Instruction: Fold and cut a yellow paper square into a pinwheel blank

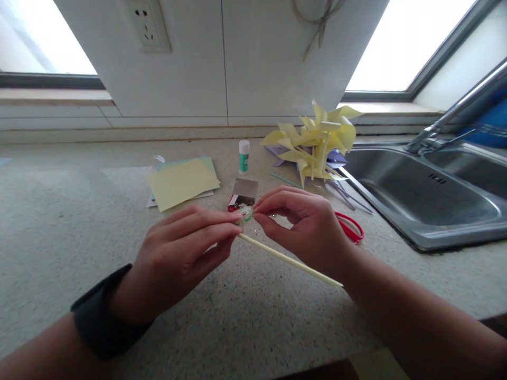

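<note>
Both my hands meet at the middle of the view, over the counter. My left hand, with a black band at the wrist, pinches one end of a thin pale yellow stick, which slants down to the right beneath my other hand. Between the fingertips is a small clear thing with green marks, which looks like a roll of clear tape. My right hand pinches its right side between thumb and fingers. Just behind the fingertips sits an open small red box with small metallic pieces inside.
A glue stick stands behind the box. Sheets of coloured paper lie at left. Yellow paper pinwheels are heaped at right, near red-handled scissors, partly hidden by my right hand. A steel sink is set into the counter.
</note>
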Available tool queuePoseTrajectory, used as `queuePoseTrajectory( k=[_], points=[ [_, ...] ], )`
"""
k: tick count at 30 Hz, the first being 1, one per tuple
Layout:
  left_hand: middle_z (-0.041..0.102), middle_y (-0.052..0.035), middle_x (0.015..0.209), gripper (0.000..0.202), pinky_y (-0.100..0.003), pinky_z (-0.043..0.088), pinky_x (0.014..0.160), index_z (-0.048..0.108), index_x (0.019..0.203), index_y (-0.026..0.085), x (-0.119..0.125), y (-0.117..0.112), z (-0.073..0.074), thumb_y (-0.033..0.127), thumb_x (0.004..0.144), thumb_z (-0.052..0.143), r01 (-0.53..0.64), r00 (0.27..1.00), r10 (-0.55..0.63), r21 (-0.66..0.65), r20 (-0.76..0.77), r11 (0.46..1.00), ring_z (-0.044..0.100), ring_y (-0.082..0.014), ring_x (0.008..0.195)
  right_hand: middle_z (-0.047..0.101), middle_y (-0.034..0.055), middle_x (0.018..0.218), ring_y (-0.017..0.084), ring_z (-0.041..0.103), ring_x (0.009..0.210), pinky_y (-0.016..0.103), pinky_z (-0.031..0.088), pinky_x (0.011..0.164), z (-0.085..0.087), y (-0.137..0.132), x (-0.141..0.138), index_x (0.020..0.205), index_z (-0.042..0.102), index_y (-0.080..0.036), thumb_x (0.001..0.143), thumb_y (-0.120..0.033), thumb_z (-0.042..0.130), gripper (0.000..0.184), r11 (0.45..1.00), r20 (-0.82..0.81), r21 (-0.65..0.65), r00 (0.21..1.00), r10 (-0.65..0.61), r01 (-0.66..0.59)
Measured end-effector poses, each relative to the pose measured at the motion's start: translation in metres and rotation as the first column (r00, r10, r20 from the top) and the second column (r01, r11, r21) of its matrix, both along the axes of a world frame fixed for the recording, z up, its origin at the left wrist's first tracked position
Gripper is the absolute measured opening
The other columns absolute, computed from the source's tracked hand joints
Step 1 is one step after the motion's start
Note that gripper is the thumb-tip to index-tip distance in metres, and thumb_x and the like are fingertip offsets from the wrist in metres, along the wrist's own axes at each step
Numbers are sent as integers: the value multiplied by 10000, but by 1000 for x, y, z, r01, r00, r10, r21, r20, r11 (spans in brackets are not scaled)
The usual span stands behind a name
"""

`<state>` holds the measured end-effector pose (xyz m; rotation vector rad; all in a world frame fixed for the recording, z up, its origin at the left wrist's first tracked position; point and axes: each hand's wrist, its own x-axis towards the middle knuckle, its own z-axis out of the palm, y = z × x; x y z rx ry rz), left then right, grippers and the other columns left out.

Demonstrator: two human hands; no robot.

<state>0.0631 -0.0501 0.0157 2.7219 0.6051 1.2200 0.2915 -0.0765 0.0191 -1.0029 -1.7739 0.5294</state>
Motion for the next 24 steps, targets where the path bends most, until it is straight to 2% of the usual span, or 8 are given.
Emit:
queuePoseTrajectory(
  k=[4,11,16,20,22,24],
  points=[
    [757,-57,1165,261,-288,545,871,710,1103,163,-2,1,1,62,864,731,27,1000,-26,98,-11,995,682,-143,943,728,50,886,159,680,814,322,570,746,2,-1,-3,835,711,-154,826,-123,704,33,997,29,65,999,-33,31],
    [756,-63,1179,284,-286,548,874,717,1114,146,1,3,0,56,846,752,47,999,-44,127,-28,991,677,-144,952,697,34,840,151,655,778,312,539,714,0,1,-5,787,682,-151,772,-84,689,68,996,42,65,998,-56,53],
    [758,-71,1178,301,-287,551,872,716,1116,156,-2,1,2,52,836,755,64,998,-62,109,-17,992,684,-152,960,701,40,815,163,653,758,332,543,719,-3,2,-6,774,657,-160,779,-127,668,34,994,-80,-85,994,-69,62],
    [769,-58,1151,324,-292,558,854,724,1105,197,-5,1,2,56,815,764,52,998,-54,82,25,995,692,-157,927,711,46,834,159,647,728,309,515,642,-2,2,-7,774,653,-173,796,-181,676,32,972,-198,-229,975,-101,55],
    [775,-34,1120,340,-302,563,849,733,1087,239,-4,1,1,48,808,754,38,995,-40,18,88,999,696,-158,913,704,44,835,158,648,728,299,503,623,-1,2,-6,774,649,-175,811,-206,681,58,963,-249,-270,965,-85,15],
    [775,-15,1085,341,-296,571,813,748,1060,276,-3,2,-1,43,812,738,36,984,-14,-123,177,992,698,-156,903,693,33,821,151,648,733,294,506,639,0,4,-5,774,640,-177,832,-215,677,79,955,-323,-292,945,-43,-56]
  ],
)
